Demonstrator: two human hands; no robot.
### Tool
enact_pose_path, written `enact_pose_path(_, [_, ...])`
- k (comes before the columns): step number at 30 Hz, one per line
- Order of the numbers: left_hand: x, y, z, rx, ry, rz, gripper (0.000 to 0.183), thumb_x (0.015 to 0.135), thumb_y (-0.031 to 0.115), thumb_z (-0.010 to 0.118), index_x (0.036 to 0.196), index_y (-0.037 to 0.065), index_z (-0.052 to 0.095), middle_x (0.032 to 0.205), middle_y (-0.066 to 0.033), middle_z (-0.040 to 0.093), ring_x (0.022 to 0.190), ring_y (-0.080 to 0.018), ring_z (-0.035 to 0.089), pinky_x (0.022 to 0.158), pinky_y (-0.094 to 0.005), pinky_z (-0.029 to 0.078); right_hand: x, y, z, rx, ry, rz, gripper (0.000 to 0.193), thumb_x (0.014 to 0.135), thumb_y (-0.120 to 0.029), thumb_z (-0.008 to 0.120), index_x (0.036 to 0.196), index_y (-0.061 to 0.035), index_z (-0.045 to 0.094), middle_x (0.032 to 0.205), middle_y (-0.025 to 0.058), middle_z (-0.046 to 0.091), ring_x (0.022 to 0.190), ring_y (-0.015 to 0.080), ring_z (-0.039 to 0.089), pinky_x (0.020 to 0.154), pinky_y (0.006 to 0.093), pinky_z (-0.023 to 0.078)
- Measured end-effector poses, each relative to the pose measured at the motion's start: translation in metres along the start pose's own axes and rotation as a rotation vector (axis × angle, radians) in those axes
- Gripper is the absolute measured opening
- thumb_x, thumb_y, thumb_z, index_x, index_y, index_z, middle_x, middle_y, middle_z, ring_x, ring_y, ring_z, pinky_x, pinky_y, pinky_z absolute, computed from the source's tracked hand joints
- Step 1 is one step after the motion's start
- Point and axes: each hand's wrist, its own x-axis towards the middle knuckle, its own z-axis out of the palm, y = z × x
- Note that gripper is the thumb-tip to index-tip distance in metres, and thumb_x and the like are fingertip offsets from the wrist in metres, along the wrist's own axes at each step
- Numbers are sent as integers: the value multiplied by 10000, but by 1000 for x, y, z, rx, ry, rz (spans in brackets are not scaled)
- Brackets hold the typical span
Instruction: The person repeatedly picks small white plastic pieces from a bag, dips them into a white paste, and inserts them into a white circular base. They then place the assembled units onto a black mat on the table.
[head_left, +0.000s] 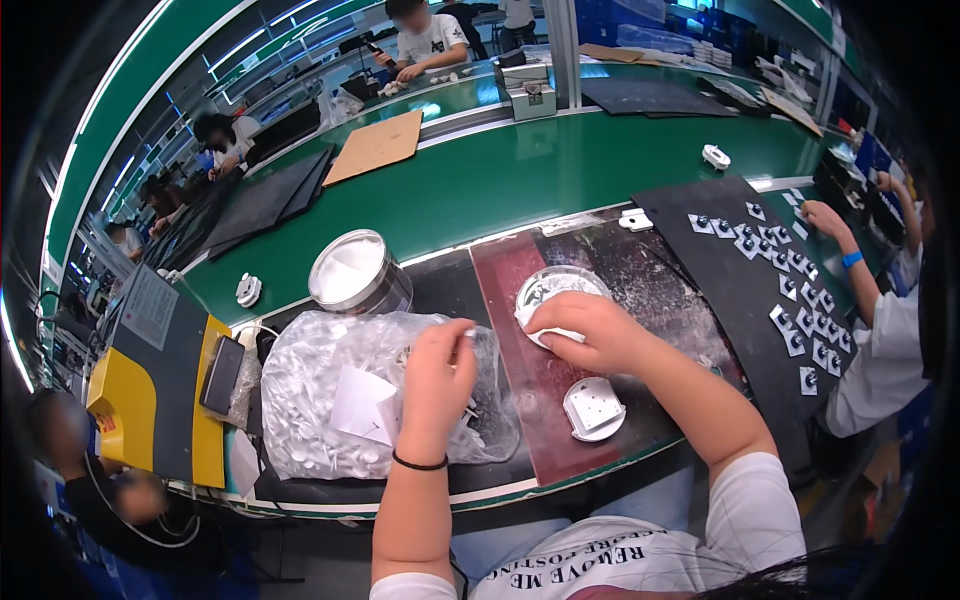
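Green bench (480, 190): one is stretching across the middle and upper frame.
Black mat (680, 225): one is lying at right, bearing more than twenty white parts (787, 287) with dark centres.
Yellow machine (170, 395): one is standing at left.
Plastic bag (310, 400): one, clear, is bulging with white pieces left of centre, a paper slip (362, 405) lying on it.
Clear tub (350, 270): one is standing just behind the bag.
Left hand (437, 372): it is covering part of the bag, thumb and fingertip nearly meeting; I cannot tell whether they are pinching anything.
Right hand (590, 333): its fingers are curling onto the round dish (560, 281), right of centre, and hiding its near side; I cannot tell how firmly they are gripping.
Round white base (595, 408): one is lying below the right hand, apart from both hands.
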Motion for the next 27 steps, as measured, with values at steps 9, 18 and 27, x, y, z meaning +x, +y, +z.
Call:
enact_pose_path(9, [-24,19,32,-583,-298,-4,209,868,-7,573,1077,-9,568,924,-73,579,797,-128,607,679,-227,489,-24,-1,-2,52,-118,-68,190,795,-161,653,963,-76,677,869,85,661,840,271,611,772,381,482])
enact_pose_path(18, [-24,15,37,-325,-215,189,481,801,93,653,1239,13,468,1077,-169,550,989,-304,559,854,-370,452,-39,48,-57,-234,219,536,135,802,-168,656,882,-62,677,875,79,641,912,252,573,815,367,443])
enact_pose_path(27, [-23,17,37,-207,-224,330,468,763,44,652,1201,7,490,1062,-166,557,926,-292,546,822,-370,450,-37,67,-18,-625,109,339,95,743,-180,683,805,-108,684,833,1,618,943,195,525,875,389,333])
